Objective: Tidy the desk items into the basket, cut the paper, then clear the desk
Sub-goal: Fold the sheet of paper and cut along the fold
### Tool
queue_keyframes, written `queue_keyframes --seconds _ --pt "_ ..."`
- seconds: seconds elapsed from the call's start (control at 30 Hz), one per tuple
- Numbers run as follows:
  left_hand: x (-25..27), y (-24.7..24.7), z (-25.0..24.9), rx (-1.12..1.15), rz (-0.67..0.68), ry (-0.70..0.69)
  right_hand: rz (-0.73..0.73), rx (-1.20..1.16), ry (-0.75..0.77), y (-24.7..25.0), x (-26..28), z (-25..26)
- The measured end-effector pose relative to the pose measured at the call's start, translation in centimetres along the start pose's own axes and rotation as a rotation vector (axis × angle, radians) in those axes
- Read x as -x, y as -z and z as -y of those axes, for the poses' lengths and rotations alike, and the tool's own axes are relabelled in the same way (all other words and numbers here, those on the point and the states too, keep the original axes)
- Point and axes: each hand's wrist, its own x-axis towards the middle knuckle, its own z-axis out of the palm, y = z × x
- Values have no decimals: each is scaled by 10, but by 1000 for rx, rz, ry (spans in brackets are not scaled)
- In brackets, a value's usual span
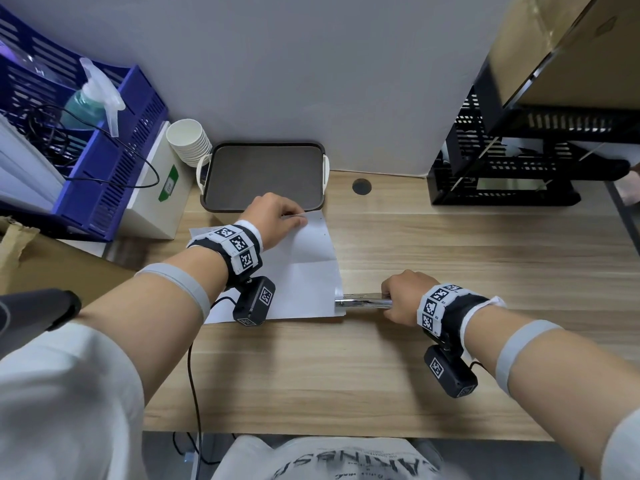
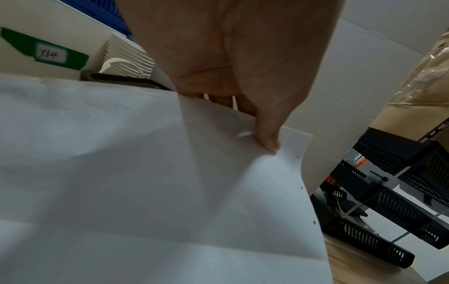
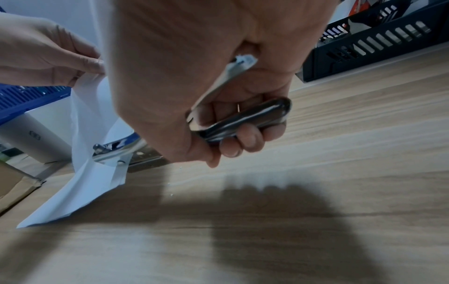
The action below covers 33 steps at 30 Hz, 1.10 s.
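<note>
Scissors [image 1: 363,302] blades are hidden by paper [image 1: 304,271] and blurred; handles are gripped in the curled right hand [image 1: 403,299]. Paper's far corner is pinched by the left hand [image 1: 273,216], its near edge lying on the worktop [image 1: 450,244] beside the right hand.

Bare worktop [image 1: 450,244] right of and nearer than the right grip [image 1: 403,299] — open passage. Beyond left grip [image 1: 273,216]: dark tray [image 1: 263,174], cup stack [image 1: 188,142] blocking. Far right — black rack [image 1: 502,174]; far left, blue basket [image 1: 114,161].
</note>
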Motion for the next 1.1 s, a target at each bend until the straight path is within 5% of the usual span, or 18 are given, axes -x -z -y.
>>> queue_keyframes --seconds 0.33,0.63,1.1 --pt "6 -1 13 2 -31 78 -25 -126 -6 -3 -1 -14" --pt "19 -3 42 152 -146 234 -59 -412 -193 -11 -1 -21" --pt "67 -5 106 367 -262 666 -64 -631 -323 0 -29 12"
